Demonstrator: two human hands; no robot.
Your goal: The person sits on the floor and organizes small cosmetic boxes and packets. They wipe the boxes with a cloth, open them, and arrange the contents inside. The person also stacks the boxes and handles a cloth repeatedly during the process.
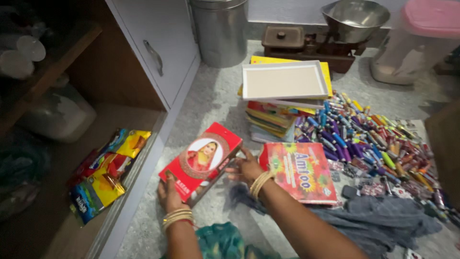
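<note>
L palm (168, 194) hidden behind red box (201, 162); pink-lidded tub (421, 38) cut off.

A red rectangular box (201, 162) with an oval portrait on its lid is held tilted above the speckled floor (211, 100), gripped at its lower left corner by the left hand (168, 192) and steadied at its right edge by the right hand (245, 169). A flat red flower-printed box (301, 171) lies just beside the right hand. Small multicoloured tubes (364, 139) are spread beyond it, near a stack of flat boxes (282, 96). Snack packets (103, 172) are stored in the open cabinet (143, 57).
</note>
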